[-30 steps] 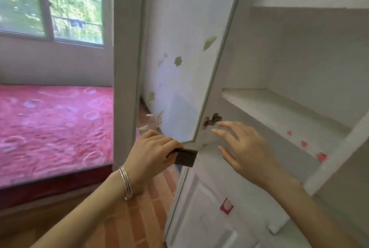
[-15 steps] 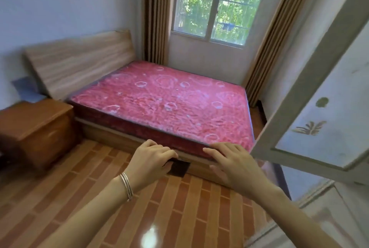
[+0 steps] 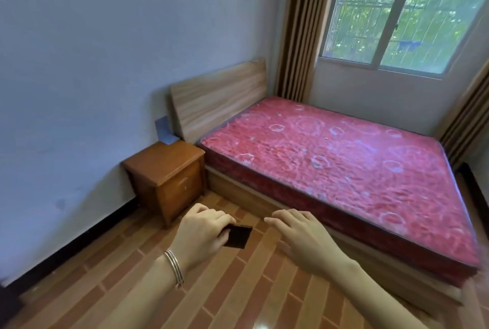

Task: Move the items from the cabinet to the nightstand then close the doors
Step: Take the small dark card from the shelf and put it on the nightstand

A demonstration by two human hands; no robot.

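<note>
My left hand [image 3: 202,233] grips a small flat dark brown item [image 3: 238,236] by its left edge, held out over the floor in front of me. My right hand [image 3: 301,238] hovers just right of it, fingers relaxed and spread, holding nothing. The wooden nightstand [image 3: 166,172] stands against the wall beyond my left hand, left of the bed, with a bare top and one drawer. The cabinet and its doors are out of view.
A bed with a red patterned mattress [image 3: 344,159] and a light wood headboard [image 3: 217,95] fills the right side. A blue-grey thing [image 3: 164,131] leans on the wall behind the nightstand. Brick-patterned floor [image 3: 238,289] lies below; a curtained window [image 3: 397,16] is at the back.
My view has swung left from the open cabinet to the bed and nightstand; the cabinet door has left the frame. My left hand still holds the dark item; the nightstand now sits nearer the centre.
</note>
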